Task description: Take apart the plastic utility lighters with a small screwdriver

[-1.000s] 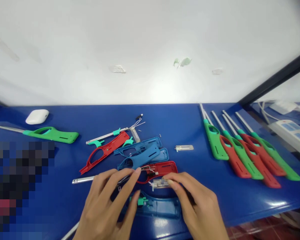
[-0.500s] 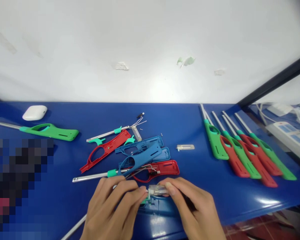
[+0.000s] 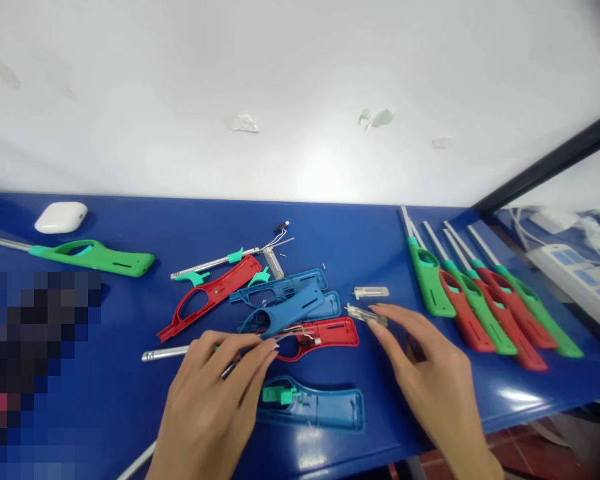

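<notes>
My left hand (image 3: 213, 393) rests over a metal lighter tube (image 3: 165, 353), its fingertips pinched near the wires of a red half shell (image 3: 330, 331). My right hand (image 3: 430, 373) reaches right of the pile and grips a small clear fuel tank (image 3: 366, 315) between its fingertips. A second clear tank (image 3: 371, 291) lies just beyond it. A blue half shell with a teal trigger (image 3: 315, 405) lies near the table's front edge, between my hands. Blue shells (image 3: 285, 301) and another red shell (image 3: 213, 293) are piled behind.
A row of several finished green and red lighters (image 3: 480, 300) lies at the right. One green lighter (image 3: 93, 257) and a white case (image 3: 60, 217) sit at the far left. A white wall stands behind the blue table (image 3: 360, 240). A power strip (image 3: 575, 270) is beyond the right edge.
My right hand has lifted the clear tank off the blue shell and carried it right and away. My left hand has shifted up to the tube and wires.
</notes>
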The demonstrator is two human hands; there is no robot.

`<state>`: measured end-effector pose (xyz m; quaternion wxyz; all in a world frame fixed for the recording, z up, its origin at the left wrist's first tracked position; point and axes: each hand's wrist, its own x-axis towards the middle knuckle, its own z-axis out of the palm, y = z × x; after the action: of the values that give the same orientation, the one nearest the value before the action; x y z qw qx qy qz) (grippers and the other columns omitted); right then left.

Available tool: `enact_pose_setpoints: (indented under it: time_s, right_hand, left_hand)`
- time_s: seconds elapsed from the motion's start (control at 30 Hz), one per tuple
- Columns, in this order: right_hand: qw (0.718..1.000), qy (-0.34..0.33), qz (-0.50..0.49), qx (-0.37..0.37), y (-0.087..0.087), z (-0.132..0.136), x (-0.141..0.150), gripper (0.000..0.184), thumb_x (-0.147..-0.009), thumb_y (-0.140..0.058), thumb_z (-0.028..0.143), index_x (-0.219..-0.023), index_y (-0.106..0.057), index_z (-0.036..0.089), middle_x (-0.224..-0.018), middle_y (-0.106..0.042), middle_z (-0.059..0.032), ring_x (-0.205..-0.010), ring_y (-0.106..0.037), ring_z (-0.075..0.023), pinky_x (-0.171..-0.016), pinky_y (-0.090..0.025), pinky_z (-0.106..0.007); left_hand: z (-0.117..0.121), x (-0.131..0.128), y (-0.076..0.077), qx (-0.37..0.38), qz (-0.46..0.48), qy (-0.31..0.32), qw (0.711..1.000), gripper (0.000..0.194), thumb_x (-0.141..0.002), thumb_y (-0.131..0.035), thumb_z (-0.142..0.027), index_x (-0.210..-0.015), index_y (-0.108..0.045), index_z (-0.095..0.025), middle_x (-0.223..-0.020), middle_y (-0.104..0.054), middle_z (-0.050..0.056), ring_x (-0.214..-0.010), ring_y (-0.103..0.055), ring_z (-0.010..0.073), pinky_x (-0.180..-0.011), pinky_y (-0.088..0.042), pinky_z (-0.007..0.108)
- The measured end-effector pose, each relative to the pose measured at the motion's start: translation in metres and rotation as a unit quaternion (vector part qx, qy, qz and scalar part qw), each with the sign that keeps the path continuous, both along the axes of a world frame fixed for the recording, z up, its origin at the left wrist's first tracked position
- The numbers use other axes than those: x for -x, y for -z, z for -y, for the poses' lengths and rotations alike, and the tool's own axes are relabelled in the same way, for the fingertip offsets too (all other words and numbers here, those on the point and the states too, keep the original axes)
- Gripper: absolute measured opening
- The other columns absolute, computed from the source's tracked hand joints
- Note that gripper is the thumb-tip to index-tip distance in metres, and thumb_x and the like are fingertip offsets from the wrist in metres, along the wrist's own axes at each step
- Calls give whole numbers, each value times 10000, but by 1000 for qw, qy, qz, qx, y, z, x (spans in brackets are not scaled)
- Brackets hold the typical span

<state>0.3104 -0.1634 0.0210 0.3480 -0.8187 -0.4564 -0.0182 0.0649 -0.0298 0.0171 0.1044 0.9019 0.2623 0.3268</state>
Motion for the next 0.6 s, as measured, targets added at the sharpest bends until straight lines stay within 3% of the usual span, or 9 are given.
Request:
enact_pose_setpoints:
  time_s: [0.07, 0.13, 0.23, 0.3, 0.43, 0.6]
  right_hand:
    - [1000, 0, 22, -21, -1, 1, 3, 224, -1064, -612, 465, -1132, -752, 303, -1159, -748, 16, -966, -727, -159, -728, -540, -226]
    - [999, -13, 21, -30, -7, 5, 8, 173, -1074, -612, 423, -1095, -739, 308, -1091, -750, 33, -942, -728, -135, -768, -539, -199]
    - [995, -93, -11, -15, -17, 13, 16, 120, -1087, -614, 375, -1051, -714, 319, -990, -757, 65, -881, -743, -110, -836, -554, -158]
    - [987, -161, -20, 17, -19, 19, 22, 140, -1093, -610, 426, -1090, -709, 327, -979, -753, 61, -858, -758, -112, -798, -585, -152]
    - [965, -249, 27, 82, -8, 27, 30, 393, -1047, -570, 661, -1195, -720, 330, -958, -725, 15, -713, -759, -136, -570, -616, -190]
    - [958, -255, 83, 100, 6, 24, 30, 471, -1118, -408, 615, -1160, -748, 292, -927, -733, -33, -665, -762, -171, -486, -605, -222]
  left_hand:
    - [1, 1, 0, -3, -5, 8, 1000, 229, -1003, -624, -51, -1172, -726, -167, -1094, -693, 41, -990, -556, 176, -929, -471, 343]
    - [1, 3, 0, -5, -2, 11, 1000, 238, -998, -620, -36, -1172, -728, -158, -1085, -692, 46, -984, -555, 175, -928, -470, 340]
    - [0, 4, -1, -6, 1, 6, 1000, 234, -996, -625, -37, -1139, -739, -183, -1059, -696, 32, -977, -559, 170, -929, -468, 326]
    - [0, 6, -1, -9, -1, 6, 1000, 233, -1005, -608, -45, -1138, -736, -188, -1060, -701, 29, -981, -564, 170, -933, -472, 322]
    - [4, 16, -1, -21, -23, 12, 999, 230, -1038, -556, -97, -1166, -714, -204, -1081, -714, 14, -1022, -597, 170, -961, -485, 324]
    - [15, 37, 10, -59, -69, -30, 995, 230, -1043, -590, -307, -1226, -726, -276, -1247, -691, 50, -1092, -625, 221, -883, -565, 347]
